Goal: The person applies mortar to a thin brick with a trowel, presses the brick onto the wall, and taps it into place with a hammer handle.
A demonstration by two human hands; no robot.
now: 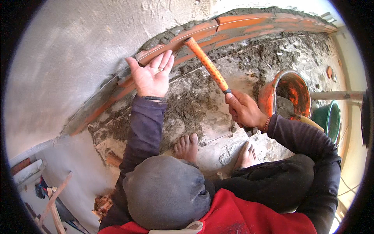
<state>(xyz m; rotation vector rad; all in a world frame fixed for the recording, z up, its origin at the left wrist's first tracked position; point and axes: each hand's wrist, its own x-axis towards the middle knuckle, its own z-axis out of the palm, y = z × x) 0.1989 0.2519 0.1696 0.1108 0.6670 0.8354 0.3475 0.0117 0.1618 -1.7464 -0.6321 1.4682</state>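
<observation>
A curved course of orange bricks [241, 21] topped with grey mortar runs along the wall, with a thin line strung across it. My left hand [152, 76] is open, palm up, its fingertips at or just below the lower edge of a brick near the middle. My right hand [245, 109] grips a hammer [206, 64] near its head, which shows partly below my fingers; the dotted orange handle points up to the brick face, its tip touching or very near it, right of my left hand.
An orange bucket [267, 97] holding a tool and a green bucket [335, 123] stand at right by a horizontal pole [337, 94]. My bare feet are on the mortar-strewn ledge [210, 152]. Wooden sticks [54, 199] and scraps lie lower left.
</observation>
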